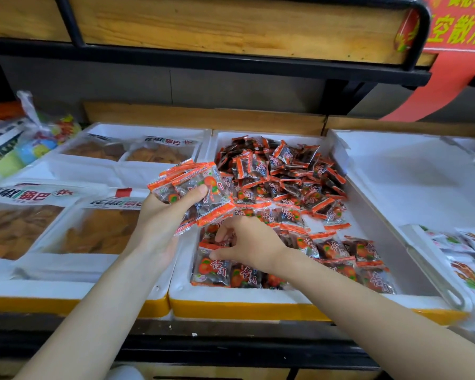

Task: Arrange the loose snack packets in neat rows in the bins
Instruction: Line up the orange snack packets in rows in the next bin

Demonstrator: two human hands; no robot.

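In the middle bin [258, 296], a white foam box walled off from its neighbours on both sides, the snack packets are seen in two states: a loose heap [280, 171] is piled against the far wall and spills toward the centre, while flat rows [364, 250] are laid along the near wall, label up and edge to edge. A fan of packets [200, 187] is gripped in the left hand [159, 215], the thumb pressed over its face and the other fingers hidden behind it, and it is held above the bin's left wall, overlapping the heap's near edge in this view. The right hand [250, 242] is placed low in the near left corner, where a single packet [207, 246] is pinched between thumb and curled fingers, just beside the left wall and just behind the first packet of the front row. A patch of bare white floor is shown along the bin's right wall, between the heap and the rows. The left bin [74, 270] is filled by large bags [19, 226] lying flat, and wide bare floor is shown in the right bin [395, 171]. The near rims are bounded by a yellow strip [231, 308], and the space above the far walls is capped by a black shelf frame [231, 64]
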